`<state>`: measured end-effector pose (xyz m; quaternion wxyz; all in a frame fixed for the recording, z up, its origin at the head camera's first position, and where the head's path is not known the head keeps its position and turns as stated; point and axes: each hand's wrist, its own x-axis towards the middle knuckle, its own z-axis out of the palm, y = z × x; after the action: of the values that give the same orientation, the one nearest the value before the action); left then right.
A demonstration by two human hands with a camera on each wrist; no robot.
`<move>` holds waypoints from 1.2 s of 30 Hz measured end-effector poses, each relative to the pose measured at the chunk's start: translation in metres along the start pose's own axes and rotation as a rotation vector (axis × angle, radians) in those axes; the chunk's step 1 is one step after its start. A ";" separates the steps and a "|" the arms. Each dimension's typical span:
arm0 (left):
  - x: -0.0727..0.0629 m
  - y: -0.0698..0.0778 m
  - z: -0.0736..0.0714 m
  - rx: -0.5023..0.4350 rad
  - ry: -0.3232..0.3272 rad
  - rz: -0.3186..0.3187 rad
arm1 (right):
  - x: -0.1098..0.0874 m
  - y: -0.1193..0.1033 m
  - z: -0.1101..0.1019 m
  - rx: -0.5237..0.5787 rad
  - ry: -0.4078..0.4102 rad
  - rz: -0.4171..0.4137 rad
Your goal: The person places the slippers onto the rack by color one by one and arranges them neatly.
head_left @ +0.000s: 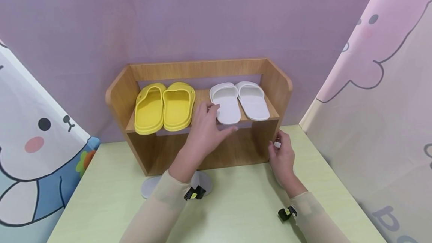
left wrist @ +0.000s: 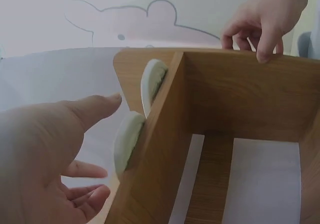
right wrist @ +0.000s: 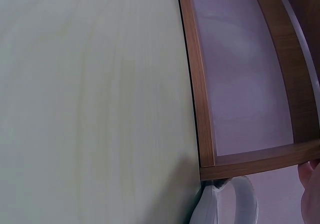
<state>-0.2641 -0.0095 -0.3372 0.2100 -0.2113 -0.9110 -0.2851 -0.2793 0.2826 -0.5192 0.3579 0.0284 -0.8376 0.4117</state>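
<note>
In the head view, a wooden shoe rack holds two yellow clogs on the left of its top shelf. Two white slippers lie on that shelf's right. My left hand is in front of the nearer white slipper, thumb spread from loosely bent fingers. The left wrist view shows a gap between this hand and the slippers. Beside the rack's right side panel, my right hand has bent fingers; in the left wrist view its fingertips touch the panel's edge.
Grey slippers, one of them at the left, lie on the pale table before the rack, partly behind my left forearm. A grey slipper is beside the rack's right end. Printed cloths hang around the table.
</note>
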 end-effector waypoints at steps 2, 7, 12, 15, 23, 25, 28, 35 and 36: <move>-0.007 0.001 -0.003 -0.040 0.019 0.020 | 0.000 0.000 0.000 0.001 0.003 -0.001; -0.024 -0.002 -0.012 -0.134 0.053 0.077 | 0.001 0.000 0.001 -0.004 0.010 -0.009; -0.042 -0.014 -0.019 -0.204 -0.015 0.145 | 0.001 0.001 0.001 0.002 0.014 -0.010; -0.054 -0.025 -0.021 -0.223 -0.091 0.156 | 0.001 0.001 0.001 0.002 0.014 -0.008; -0.084 -0.062 -0.019 -0.205 -0.194 0.130 | 0.002 0.000 0.001 -0.007 0.019 -0.018; -0.091 -0.073 -0.018 -0.198 -0.215 0.135 | 0.001 0.000 0.001 -0.005 0.024 -0.018; -0.102 -0.090 -0.017 -0.198 -0.253 0.111 | 0.000 0.000 0.002 0.006 0.019 -0.010; -0.128 -0.127 -0.016 -0.243 -0.307 0.038 | 0.001 0.003 0.002 0.011 0.020 -0.012; -0.131 -0.132 -0.014 -0.250 -0.312 0.033 | 0.001 0.003 0.002 0.011 0.023 -0.011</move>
<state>-0.2196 -0.1516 -0.4490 0.0433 -0.2920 -0.8865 -0.3563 -0.2817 0.2838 -0.5216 0.3698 0.0302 -0.8310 0.4144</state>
